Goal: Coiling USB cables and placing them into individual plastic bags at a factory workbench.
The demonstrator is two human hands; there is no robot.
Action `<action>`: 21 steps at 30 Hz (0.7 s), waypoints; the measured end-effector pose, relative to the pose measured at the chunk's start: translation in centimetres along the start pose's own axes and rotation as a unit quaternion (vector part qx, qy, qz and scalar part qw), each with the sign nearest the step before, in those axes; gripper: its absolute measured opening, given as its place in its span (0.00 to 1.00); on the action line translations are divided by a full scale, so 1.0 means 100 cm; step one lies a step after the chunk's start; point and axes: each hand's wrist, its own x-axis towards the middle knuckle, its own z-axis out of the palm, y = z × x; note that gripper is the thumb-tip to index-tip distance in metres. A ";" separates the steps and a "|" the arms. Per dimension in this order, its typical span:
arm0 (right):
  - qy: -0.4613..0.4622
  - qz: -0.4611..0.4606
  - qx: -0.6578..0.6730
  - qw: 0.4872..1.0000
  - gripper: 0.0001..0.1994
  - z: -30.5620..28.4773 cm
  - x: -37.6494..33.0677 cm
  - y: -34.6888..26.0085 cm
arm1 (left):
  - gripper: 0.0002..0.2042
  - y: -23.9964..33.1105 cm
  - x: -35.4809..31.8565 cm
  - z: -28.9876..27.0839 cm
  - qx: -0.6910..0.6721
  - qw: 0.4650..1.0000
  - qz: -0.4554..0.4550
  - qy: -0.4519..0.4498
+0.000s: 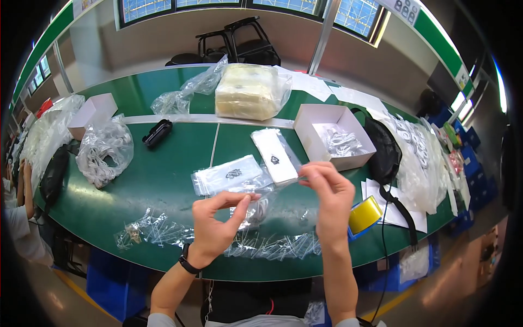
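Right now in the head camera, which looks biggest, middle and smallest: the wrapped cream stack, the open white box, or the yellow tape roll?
1. Wrapped cream stack
2. Open white box, close in size and nearer the camera, so unsure
3. Yellow tape roll, clearly smallest

The table (163, 185) is dark green, crossed by pale seams; the open box (313, 128) is white (so is the smaller one (98, 109) at far left); the tape roll (364, 214) is yellow; the wristband (188, 262) black; the clear bag (256, 188) holds white cable; the pouch (384, 152) is black.
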 end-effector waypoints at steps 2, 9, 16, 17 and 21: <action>0.065 0.034 0.081 0.994 0.04 -0.014 -0.002 0.002 | 0.05 0.000 0.000 -0.002 -0.001 1.000 -0.004 0.002; -0.032 0.056 -0.120 0.991 0.03 -0.024 -0.048 0.011 | 0.05 -0.001 0.002 -0.006 -0.013 0.999 0.016 0.044; -0.116 -0.073 -0.274 0.952 0.08 -0.002 -0.081 0.031 | 0.05 0.000 0.003 -0.010 -0.015 0.998 0.005 0.056; -0.118 -0.076 -0.295 0.945 0.08 -0.003 -0.084 0.030 | 0.06 0.000 0.004 -0.010 -0.018 0.998 0.006 0.054; -0.068 -0.050 -0.317 0.945 0.08 -0.008 -0.094 0.028 | 0.05 0.000 0.003 -0.011 -0.018 0.998 0.005 0.055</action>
